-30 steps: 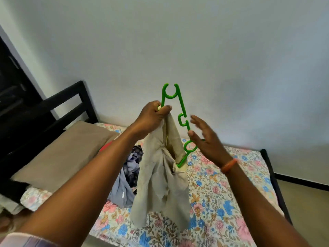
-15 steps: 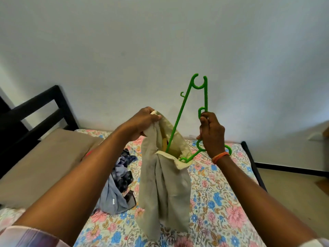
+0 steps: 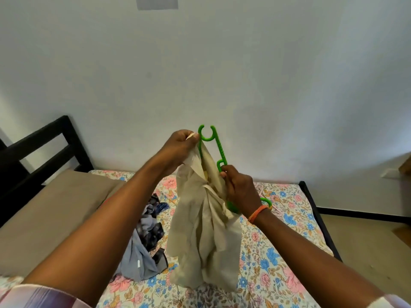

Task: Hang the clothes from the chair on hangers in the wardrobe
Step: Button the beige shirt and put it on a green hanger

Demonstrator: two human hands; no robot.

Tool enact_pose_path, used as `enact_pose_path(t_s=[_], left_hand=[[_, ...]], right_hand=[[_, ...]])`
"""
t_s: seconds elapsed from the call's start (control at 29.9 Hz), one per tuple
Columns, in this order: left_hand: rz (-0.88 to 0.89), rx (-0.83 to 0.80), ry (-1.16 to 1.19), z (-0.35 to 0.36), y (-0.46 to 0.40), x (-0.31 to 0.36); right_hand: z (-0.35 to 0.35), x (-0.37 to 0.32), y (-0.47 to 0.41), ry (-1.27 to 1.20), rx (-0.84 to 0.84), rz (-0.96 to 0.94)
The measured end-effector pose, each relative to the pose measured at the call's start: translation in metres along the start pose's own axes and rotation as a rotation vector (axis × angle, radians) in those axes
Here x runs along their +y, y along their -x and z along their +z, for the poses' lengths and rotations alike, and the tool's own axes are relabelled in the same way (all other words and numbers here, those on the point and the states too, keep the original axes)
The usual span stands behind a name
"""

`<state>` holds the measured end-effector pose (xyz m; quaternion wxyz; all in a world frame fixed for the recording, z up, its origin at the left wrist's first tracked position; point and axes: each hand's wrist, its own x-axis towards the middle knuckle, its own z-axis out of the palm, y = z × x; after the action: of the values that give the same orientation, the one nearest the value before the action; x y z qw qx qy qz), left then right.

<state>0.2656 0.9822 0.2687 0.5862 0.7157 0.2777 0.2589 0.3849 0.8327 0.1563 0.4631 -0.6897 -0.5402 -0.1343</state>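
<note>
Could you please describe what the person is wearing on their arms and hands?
Both forearms are bare, with plaid sleeves in pink, lilac and white pushed up at the bottom corners. The right hand has an orange band at its wrist; the left hand wears nothing.

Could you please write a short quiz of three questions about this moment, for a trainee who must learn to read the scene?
1. True or false: the green hanger already hangs in a wardrobe.
2. Which hand grips the hanger's bar? A) left hand B) right hand C) neither
3. Fill in: the pile of dark clothes lies on the ____ bedsheet.

Key
1. False; it is held above the bed, partly inside the beige garment.
2. B; the left hand pinches the garment's top edge by the hook.
3. Floral.
</note>
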Motion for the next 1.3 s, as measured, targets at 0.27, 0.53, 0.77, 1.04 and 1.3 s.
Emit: enact_pose_path(t_s=[0.27,0.53,0.77,1.04,1.3], left_hand=[[0.129,0.147,-0.581,-0.01,0.001,-0.013],[0.09,0.109,-0.887,-0.015,0.006,-0.008],[-0.167,0.146,-0.683,-0.031,0.003,-0.013],[-0.241,0.137,-0.508,-0.05,0.014,0.0],[-0.383,0.123,-0.268,-0.049,0.024,-0.008]], right_hand=[[0.007,0.011,0.021,0.156,-0.086,-0.133],[0.006,-0.003,0.025,0.167,-0.19,0.092],[0.009,0.002,0.018,0.195,-0.354,-0.13],[0.01,0.009,0.017,0.191,-0.378,-0.16],[0.001,0.012,0.033,0.084,-0.427,-0.215]])
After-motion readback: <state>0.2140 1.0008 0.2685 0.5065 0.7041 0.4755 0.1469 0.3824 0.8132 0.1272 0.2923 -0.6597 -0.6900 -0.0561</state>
